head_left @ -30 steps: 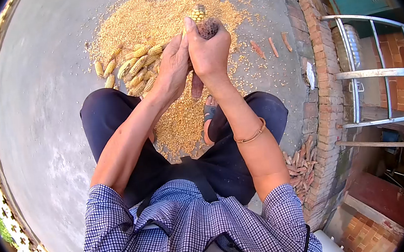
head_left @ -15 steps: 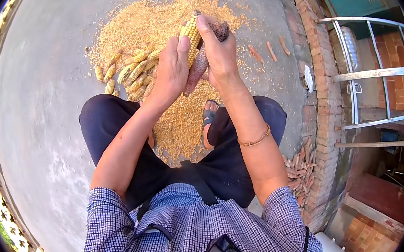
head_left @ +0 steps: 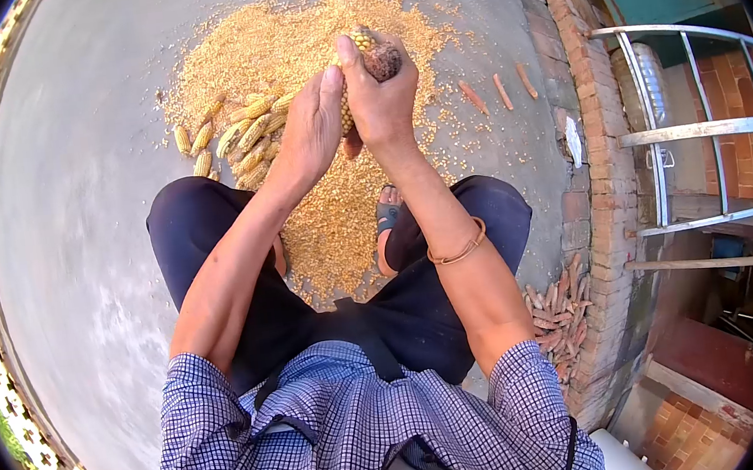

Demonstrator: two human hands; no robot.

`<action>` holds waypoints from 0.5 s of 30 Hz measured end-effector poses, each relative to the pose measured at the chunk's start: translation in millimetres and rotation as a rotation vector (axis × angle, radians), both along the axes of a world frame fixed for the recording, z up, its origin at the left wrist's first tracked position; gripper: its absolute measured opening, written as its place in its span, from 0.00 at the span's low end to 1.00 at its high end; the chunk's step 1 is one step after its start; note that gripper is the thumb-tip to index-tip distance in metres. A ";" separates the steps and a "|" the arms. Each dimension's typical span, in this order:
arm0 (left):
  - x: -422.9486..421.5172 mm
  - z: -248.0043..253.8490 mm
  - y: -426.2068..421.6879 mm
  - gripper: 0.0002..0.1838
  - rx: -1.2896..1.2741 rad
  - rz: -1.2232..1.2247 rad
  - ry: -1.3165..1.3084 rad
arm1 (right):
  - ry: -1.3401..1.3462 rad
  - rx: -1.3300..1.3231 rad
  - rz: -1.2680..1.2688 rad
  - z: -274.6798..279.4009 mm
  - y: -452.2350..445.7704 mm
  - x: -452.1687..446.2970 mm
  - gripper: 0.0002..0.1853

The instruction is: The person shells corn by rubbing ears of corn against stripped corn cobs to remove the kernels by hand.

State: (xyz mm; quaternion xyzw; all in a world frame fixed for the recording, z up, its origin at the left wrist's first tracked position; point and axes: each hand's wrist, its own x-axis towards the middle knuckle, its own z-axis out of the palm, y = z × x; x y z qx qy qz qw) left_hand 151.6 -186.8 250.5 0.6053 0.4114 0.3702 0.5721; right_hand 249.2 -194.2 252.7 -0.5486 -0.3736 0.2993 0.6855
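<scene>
My left hand (head_left: 313, 130) is closed around an ear of corn (head_left: 346, 114), mostly covered by my fingers; yellow kernels show between the hands and at the top. My right hand (head_left: 386, 104) grips a bare reddish corn cob (head_left: 383, 63) against the ear, its dark, rough end poking out near my right thumb. Both hands press together above the loose kernels (head_left: 331, 240) spread on the floor. Just left of my left hand lies a pile of corn ears (head_left: 249, 138), several still covered in kernels.
A few bare cobs (head_left: 504, 91) lie to the right on the grey concrete floor (head_left: 67, 176). More stripped cobs (head_left: 561, 316) are heaped against a low brick edge (head_left: 599, 129). Beyond it stands a metal ladder-like rack (head_left: 705, 132). My sandalled foot (head_left: 388, 220) rests beside the kernels.
Both hands have shifted slightly left, the right one more, and are closer together. The right hand has turned over the ear, so less of the ear and cob shows.
</scene>
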 end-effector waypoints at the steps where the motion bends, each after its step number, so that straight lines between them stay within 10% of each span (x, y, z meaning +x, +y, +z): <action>1: -2.5 10.6 0.4 0.27 -0.110 -0.047 -0.035 | 0.013 -0.038 0.015 1.0 -1.4 2.7 0.17; 6: -8.0 -6.8 9.8 0.27 -0.143 -0.048 0.026 | 0.311 -0.066 0.097 4.8 0.6 21.1 0.17; 8: -6.6 -23.0 11.2 0.24 0.207 0.052 0.181 | 0.525 0.015 0.162 8.6 2.2 18.1 0.15; 15: -0.1 -29.5 1.5 0.22 0.305 -0.028 0.247 | 0.246 -0.136 -0.070 7.4 4.5 9.7 0.11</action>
